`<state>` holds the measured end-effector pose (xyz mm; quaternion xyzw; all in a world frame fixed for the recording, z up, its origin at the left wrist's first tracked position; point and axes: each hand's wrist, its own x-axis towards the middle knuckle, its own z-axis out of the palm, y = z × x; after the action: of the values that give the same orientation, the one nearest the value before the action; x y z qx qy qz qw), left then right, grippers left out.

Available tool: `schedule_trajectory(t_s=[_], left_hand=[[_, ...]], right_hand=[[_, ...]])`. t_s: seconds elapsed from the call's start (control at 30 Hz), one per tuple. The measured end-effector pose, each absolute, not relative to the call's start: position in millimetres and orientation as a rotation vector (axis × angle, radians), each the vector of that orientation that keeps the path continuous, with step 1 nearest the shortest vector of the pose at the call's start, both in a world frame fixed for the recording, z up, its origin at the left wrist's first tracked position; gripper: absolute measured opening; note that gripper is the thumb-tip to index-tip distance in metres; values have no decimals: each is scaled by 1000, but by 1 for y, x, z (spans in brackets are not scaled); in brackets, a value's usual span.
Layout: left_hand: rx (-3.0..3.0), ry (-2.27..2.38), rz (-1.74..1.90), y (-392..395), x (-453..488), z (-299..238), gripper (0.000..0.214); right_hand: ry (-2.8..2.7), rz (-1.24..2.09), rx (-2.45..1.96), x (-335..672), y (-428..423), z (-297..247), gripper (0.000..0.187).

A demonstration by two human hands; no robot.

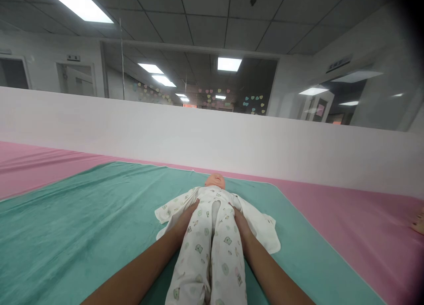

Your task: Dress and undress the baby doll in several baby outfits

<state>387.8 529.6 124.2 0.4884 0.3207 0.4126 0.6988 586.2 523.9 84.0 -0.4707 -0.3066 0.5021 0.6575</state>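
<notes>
A baby doll [216, 180] lies on its back, head away from me, on a green blanket [82, 230]. It wears a white printed baby top [265, 227], spread out at both sides, and white baby pants [227, 265] with small animal prints, their legs stretching toward me. At the left side of the waist, my left hand [188, 216] grips the pants, thumb on top. My right hand [241, 221] does the same at the right side. Most fingers of both hands are hidden by cloth. A plain white patch shows at the pants' front opening.
Pink cloth [347, 221] lies around the green blanket. Behind the doll's head runs a low white partition [198, 137], with windows and doorways beyond. Something skin-coloured, partly cut off, sits at the far right edge [419, 223].
</notes>
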Motion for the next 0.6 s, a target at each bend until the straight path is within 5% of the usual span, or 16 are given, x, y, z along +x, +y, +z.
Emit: schedule_trajectory(t_s=[0.6], left_hand=[[1139, 869, 1036, 512, 379, 142, 46]], right_hand=[[-811, 982, -1120, 596, 531, 78, 35]])
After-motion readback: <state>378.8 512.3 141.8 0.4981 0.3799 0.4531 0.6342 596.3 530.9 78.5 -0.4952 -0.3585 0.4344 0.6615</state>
